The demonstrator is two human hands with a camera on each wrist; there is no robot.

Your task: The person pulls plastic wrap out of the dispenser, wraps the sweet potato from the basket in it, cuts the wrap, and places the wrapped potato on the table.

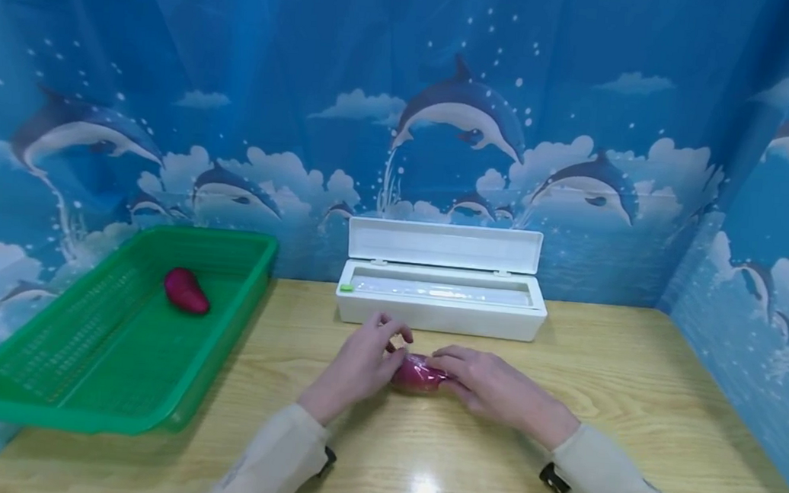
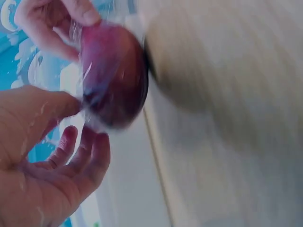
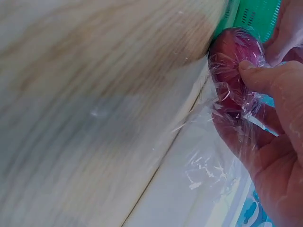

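A purple-red vegetable like a sweet potato (image 1: 416,375), covered in clear cling film, is held just above the wooden table between both hands. The left hand (image 1: 362,360) has its curled thumb and fingers at one end of it. In the left wrist view the left thumb (image 2: 66,103) touches the film there, and the other fingertips sit close below. From the other end the right hand (image 1: 488,381) grips it. Its thumb (image 3: 255,75) presses on the wrapped skin in the right wrist view, and loose film (image 3: 203,165) trails beneath that hand.
Behind the hands stands a white film dispenser box (image 1: 441,317), its lid (image 1: 444,244) raised. To the left is a green plastic basket (image 1: 118,365) with another purple-red vegetable (image 1: 187,291) in it. A blue dolphin-print backdrop (image 1: 311,57) rises along the back and right of the table (image 1: 632,385).
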